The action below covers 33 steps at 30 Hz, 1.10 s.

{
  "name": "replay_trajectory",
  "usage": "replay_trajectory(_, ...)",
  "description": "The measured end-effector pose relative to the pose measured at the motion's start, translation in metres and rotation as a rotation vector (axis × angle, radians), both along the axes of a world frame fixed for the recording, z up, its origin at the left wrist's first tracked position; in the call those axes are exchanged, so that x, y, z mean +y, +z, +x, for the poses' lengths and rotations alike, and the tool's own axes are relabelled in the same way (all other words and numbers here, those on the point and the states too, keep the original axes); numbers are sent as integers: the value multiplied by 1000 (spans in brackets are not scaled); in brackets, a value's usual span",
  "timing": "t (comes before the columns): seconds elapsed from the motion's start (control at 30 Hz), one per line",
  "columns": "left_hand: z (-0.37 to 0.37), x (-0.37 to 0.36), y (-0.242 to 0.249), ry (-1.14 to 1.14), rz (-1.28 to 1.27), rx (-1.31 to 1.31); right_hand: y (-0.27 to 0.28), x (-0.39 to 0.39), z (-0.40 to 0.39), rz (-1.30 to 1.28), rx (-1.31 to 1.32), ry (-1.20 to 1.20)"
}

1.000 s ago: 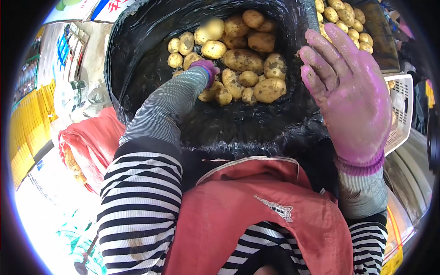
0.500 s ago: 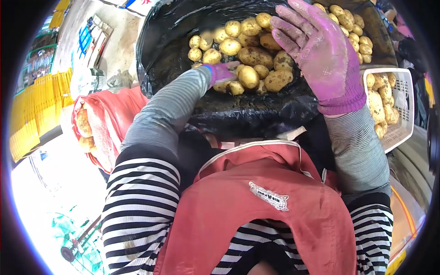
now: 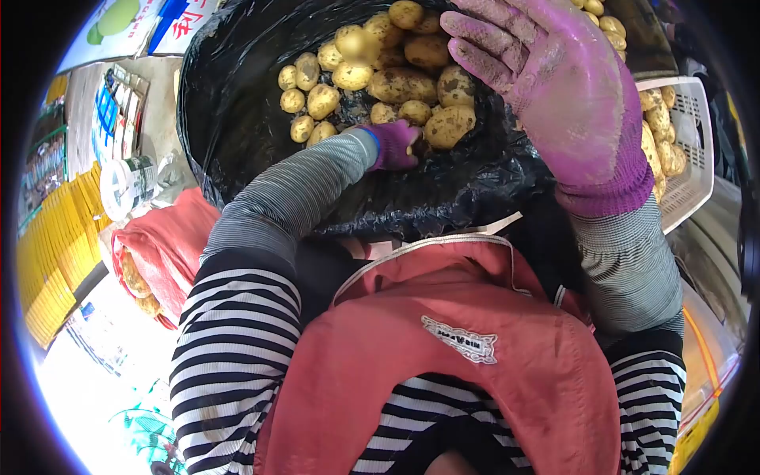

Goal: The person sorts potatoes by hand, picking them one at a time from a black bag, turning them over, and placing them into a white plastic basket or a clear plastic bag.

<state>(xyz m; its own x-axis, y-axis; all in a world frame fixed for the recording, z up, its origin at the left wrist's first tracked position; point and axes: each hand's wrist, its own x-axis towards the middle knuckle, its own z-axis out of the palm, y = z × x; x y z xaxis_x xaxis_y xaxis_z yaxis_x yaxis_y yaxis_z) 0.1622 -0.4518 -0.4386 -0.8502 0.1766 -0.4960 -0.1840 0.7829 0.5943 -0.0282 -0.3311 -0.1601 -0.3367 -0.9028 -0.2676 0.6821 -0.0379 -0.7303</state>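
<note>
Just beyond the left hand (image 3: 392, 148), grip unclear: potatoes (image 3: 402, 85); right hand (image 3: 574, 103) apart, spread flat.

The left arm (image 3: 289, 186) stretches forward, elbow bent, the gloved left hand (image 3: 395, 147) angled down — the gloved right hand (image 3: 566, 99) is raised, palm toward the head, fingers (image 3: 481, 65) extended.

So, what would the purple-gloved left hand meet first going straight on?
The purple-gloved left hand would probably meet the large oval dirt-speckled yellow potato just ahead, though depth is hard to judge.
</note>
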Motion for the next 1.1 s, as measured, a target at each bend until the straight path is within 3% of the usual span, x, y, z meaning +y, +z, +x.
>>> replay_trajectory(0.07, -10, 3, 19, 24, 29, -262, 0, -4, 3, 34, 85, -41)
replay_trajectory(0.17, -14, 3, 36, 52, -172, -395, -9, -9, 18, 83, 264, -178)
replay_trajectory(0.27, 6, -19, 20, 451, 517, -684, -31, -13, 0, -6, 99, -148)
replay_trajectory(0.37, 30, -30, 65, 782, 937, -374, -30, -11, 2, 13, 76, -137)
replay_trajectory(0.43, 38, -34, 128, 1023, 1305, -320, -36, -11, 6, 8, 151, -131)
replay_trajectory(0.47, 47, -33, 143, 1056, 1453, -174, -38, -12, 9, -3, 191, -125)
replay_trajectory(0.57, 68, -21, 189, 1089, 1727, 98, -37, -13, 26, -222, 880, 34)
replay_trajectory(0.63, 73, 2, 207, 1207, 1620, 395, -38, -7, 59, -522, 1401, 13)
replay_trajectory(0.67, 74, 10, 213, 1257, 1562, 538, -34, -1, 76, -671, 1525, 95)
replay_trajectory(0.7, 76, 11, 215, 1171, 1655, 522, -26, 7, 95, -818, 1645, 182)
replay_trajectory(0.73, 85, 18, 219, 1087, 1420, 641, -26, 7, 100, -764, 1599, 144)
replay_trajectory(0.8, 96, 29, 231, 1020, 1262, 742, -30, 5, 108, -649, 1500, 71)
replay_trajectory(0.87, 102, 33, 236, 1059, 1424, 738, -56, -3, 79, -454, 1713, 157)
replay_trajectory(0.9, 102, 35, 239, 1127, 1367, 791, -49, -9, 74, -351, 1820, 192)
replay_trajectory(1.0, 97, 49, 254, 1343, 1282, 935, -34, 12, 105, -152, 762, 355)
replay_trajectory(1.07, 99, 45, 250, 1156, 618, 1000, -30, 11, 113, -26, 275, 366)
replay_trajectory(1.1, 97, 47, 247, 1116, 557, 1004, -32, 13, 113, 44, 27, 362)
